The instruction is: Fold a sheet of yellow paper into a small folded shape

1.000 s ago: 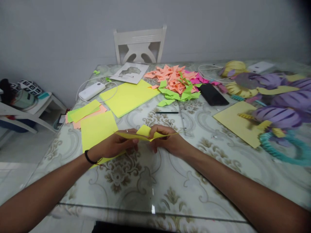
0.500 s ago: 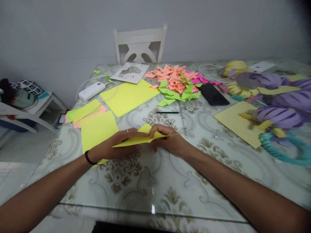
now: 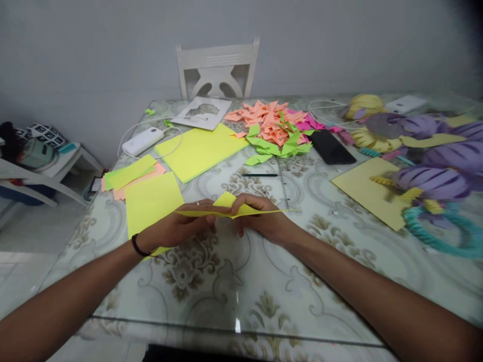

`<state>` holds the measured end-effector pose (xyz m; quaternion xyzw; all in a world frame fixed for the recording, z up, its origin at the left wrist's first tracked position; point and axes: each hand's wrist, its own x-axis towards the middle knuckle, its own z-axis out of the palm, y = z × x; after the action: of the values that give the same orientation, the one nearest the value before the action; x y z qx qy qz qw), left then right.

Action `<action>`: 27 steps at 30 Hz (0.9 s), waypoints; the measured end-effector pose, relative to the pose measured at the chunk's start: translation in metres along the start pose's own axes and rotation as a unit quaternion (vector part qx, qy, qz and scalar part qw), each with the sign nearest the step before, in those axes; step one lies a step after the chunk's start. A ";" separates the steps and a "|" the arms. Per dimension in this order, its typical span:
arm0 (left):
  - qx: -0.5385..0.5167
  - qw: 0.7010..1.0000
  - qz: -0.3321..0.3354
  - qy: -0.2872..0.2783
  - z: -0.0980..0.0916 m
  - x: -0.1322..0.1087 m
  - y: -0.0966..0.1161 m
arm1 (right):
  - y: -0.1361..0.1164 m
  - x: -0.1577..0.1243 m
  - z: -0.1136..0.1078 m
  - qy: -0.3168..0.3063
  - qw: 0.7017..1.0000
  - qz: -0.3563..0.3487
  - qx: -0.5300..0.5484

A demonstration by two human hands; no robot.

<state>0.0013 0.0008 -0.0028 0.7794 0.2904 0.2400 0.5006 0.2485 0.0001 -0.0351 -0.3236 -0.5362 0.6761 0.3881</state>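
Note:
Both my hands pinch a folded yellow paper piece (image 3: pixel 226 206) just above the glass-topped table (image 3: pixel 234 281), near its middle. My left hand (image 3: pixel 177 226), with a ring and a black wristband, grips the paper's left part with fingers closed. My right hand (image 3: pixel 260 216) holds the right part, fingers curled over the fold. The paper lies almost flat and edge-on to me, its thin tip pointing right. A loose yellow sheet (image 3: pixel 153 201) rests on the table under my left wrist.
Behind my hands lie a larger yellow sheet (image 3: pixel 199 148), a pen (image 3: pixel 259 175), a ruler (image 3: pixel 284 188), a black phone (image 3: pixel 331 146), a white power bank (image 3: pixel 142 141) and piles of folded orange, green and pink papers (image 3: pixel 273 125). Purple and teal paper crafts (image 3: pixel 433 171) crowd the right. A white chair (image 3: pixel 218 68) stands beyond.
The yellow paper tilted up on its left side half a second ago and now lies flatter again. Both hands stayed in place, working the fold.

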 end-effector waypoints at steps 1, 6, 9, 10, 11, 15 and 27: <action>-0.002 1.000 -0.011 0.002 0.000 0.000 0.000 | 0.000 0.000 0.000 0.000 1.000 0.000 -0.001; 0.022 1.000 -0.011 0.008 0.000 -0.001 -0.001 | 0.000 0.000 -0.001 0.001 1.000 -0.008 0.001; 0.015 1.000 -0.003 0.006 0.000 -0.001 -0.001 | 0.000 0.000 -0.001 -0.002 1.000 -0.006 0.006; 0.005 1.000 -0.004 0.004 0.000 -0.001 -0.001 | 0.000 0.000 -0.001 -0.001 1.000 -0.003 0.004; -0.006 1.000 -0.003 0.001 0.000 -0.001 -0.002 | 0.001 0.000 -0.001 0.001 1.000 0.001 0.001; -0.041 0.999 -0.012 -0.001 0.002 -0.003 -0.007 | 0.003 0.001 -0.001 0.000 1.000 0.010 -0.003; -0.057 0.996 -0.064 0.013 0.001 -0.006 -0.009 | 0.002 0.000 -0.002 0.000 1.000 0.007 -0.029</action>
<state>-0.0041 -0.0012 -0.0117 0.7260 0.3321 0.2342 0.5548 0.2496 0.0007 -0.0374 -0.3385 -0.5530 0.6631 0.3739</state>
